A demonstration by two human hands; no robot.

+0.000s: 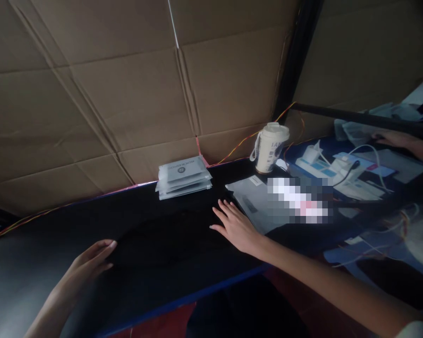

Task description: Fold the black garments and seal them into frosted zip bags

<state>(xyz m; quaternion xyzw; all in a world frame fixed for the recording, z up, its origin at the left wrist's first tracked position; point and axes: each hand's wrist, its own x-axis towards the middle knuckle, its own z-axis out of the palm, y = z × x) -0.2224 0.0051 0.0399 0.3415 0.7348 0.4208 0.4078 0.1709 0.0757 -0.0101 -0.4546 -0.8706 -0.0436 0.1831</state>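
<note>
Spreading its fingers palm-down and gripping nothing, the person's right hand (pixel 238 225) was just beside a flat, grey plastic packet (pixel 260 202) on the smooth black tabletop (pixel 74 220). The left hand (pixel 84 263) had thumb and finger close together; whether they pinched dark material could not be told. The packet seemed light, limp and slippery, best taken by its left edge. Farther back, stacked frosted plastic pouches (pixel 183 176) looked soft, likely to slide unless held from both sides.
</note>
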